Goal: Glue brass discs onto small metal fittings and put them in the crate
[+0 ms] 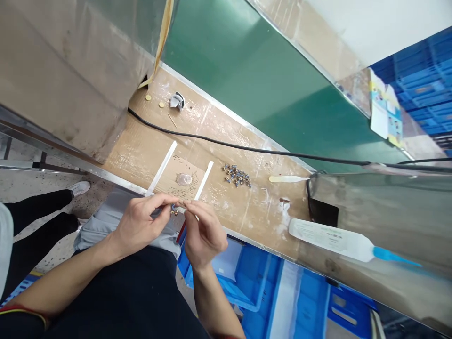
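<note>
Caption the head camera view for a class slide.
Left hand and right hand pinch a small metal part above a cardboard-topped bench.

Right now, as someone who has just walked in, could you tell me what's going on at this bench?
A person's left hand and right hand meet at the fingertips over a cardboard-covered bench, beside a tiny metal-and-blue part; their exact grip is too small to tell. A pile of similar parts lies nearby, next to a brown card.

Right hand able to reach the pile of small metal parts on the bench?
Probably yes. Only tan bench top lies between the right hand and the pile of small metal parts, nothing standing in the way. But its fingers are pinching something small with the left hand.
</note>
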Demonstrator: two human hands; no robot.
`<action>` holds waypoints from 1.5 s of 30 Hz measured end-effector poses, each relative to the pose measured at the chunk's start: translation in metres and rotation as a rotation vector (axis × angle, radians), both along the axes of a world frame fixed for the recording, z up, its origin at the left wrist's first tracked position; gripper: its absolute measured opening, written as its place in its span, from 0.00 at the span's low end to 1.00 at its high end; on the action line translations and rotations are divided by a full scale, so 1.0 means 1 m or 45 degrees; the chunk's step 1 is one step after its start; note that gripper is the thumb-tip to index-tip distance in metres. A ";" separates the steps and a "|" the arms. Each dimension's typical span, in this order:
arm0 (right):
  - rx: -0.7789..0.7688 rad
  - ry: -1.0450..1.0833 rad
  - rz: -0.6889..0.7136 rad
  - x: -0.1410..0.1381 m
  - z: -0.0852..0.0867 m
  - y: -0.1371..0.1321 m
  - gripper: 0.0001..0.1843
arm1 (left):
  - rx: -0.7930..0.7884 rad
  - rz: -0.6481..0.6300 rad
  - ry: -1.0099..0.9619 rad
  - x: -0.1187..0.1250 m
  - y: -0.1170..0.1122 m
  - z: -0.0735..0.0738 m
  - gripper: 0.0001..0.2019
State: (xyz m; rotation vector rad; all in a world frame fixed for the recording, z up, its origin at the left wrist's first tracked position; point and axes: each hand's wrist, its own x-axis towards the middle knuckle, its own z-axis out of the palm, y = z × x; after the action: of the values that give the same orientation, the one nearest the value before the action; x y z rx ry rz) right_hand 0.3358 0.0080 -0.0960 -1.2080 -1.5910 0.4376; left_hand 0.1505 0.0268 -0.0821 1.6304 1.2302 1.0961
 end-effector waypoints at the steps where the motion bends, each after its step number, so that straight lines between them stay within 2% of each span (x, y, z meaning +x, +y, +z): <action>1: -0.107 0.074 -0.011 0.000 0.002 0.000 0.19 | 0.007 -0.008 0.015 0.000 0.000 0.000 0.14; 3: -0.278 0.192 0.012 -0.001 0.002 0.001 0.13 | 0.027 -0.025 0.044 0.001 0.000 -0.001 0.17; 6: -0.399 0.313 0.042 -0.003 0.001 0.002 0.08 | 0.069 -0.042 0.075 0.002 0.000 0.000 0.19; 9: -0.438 0.390 0.036 -0.004 0.001 0.002 0.05 | 0.114 -0.053 0.098 0.003 0.001 0.004 0.20; 14: -0.474 0.445 0.061 -0.002 0.004 0.001 0.06 | 0.163 -0.088 0.071 0.004 0.003 0.007 0.24; 19: -0.502 0.412 0.038 -0.003 0.005 -0.003 0.05 | 0.176 -0.106 0.028 0.004 0.000 0.002 0.32; 22: -0.511 0.422 0.020 -0.003 0.006 -0.003 0.05 | 0.143 -0.132 0.022 0.004 -0.003 -0.001 0.32; 24: -0.527 0.453 0.028 -0.003 0.007 -0.003 0.04 | 0.031 -0.113 -0.039 0.005 -0.003 -0.001 0.27; 27: -0.598 0.524 0.043 -0.002 0.009 -0.001 0.02 | -0.371 -0.078 -0.368 0.008 -0.001 0.000 0.18; 31: -0.672 0.594 0.024 0.001 0.010 -0.002 0.09 | -0.928 -0.120 -0.967 0.015 0.002 0.005 0.18; 34: -0.662 0.659 0.051 0.003 0.011 -0.006 0.12 | -1.174 -0.109 -1.185 0.017 0.003 0.009 0.17; 39: -0.614 0.684 0.080 0.005 0.017 -0.012 0.12 | -1.291 -0.062 -1.207 0.020 -0.001 0.012 0.20; 45: -0.578 0.684 0.079 0.013 0.025 -0.016 0.10 | -1.318 -0.117 -1.184 0.025 -0.003 0.013 0.21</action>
State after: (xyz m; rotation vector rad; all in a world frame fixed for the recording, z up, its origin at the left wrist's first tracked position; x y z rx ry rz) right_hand 0.3485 -0.0082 -0.0714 -1.2345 -1.0922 1.1087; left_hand 0.1757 0.0242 -0.0688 0.2924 0.8045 0.7598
